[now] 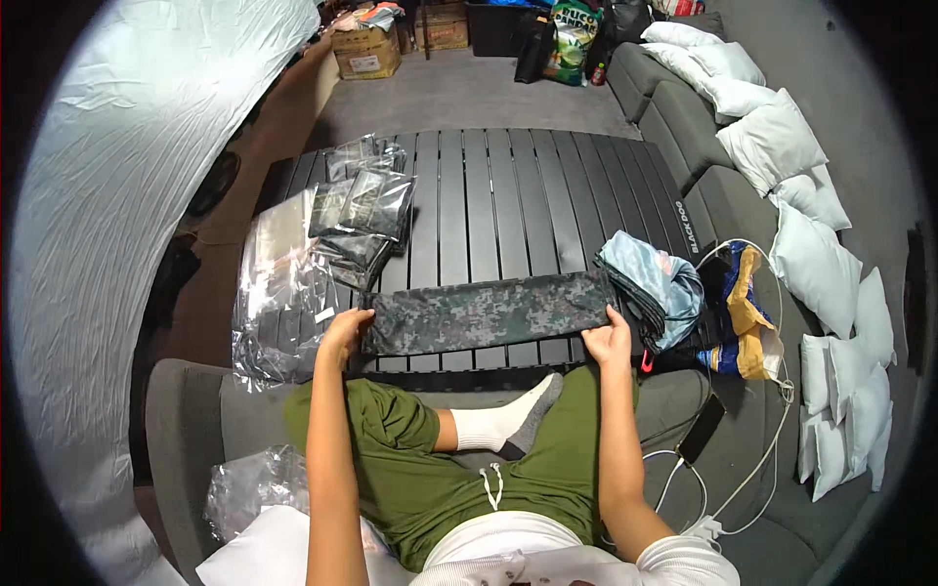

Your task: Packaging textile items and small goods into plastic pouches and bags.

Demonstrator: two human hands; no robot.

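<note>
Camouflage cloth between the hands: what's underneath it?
The black slatted table, its slats showing beyond both long edges of the camouflage cloth. Anything else directly beneath is covered and can't be seen.

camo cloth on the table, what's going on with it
A person sitting on the gray sofa has it spread lengthwise at the near edge of the black table. The left hand is at one end of the camo cloth, the right hand at the other; how firmly they grip is unclear. Clear bags are piled on the table's left, and a blue cloth lies bunched just beyond the right hand.
</note>
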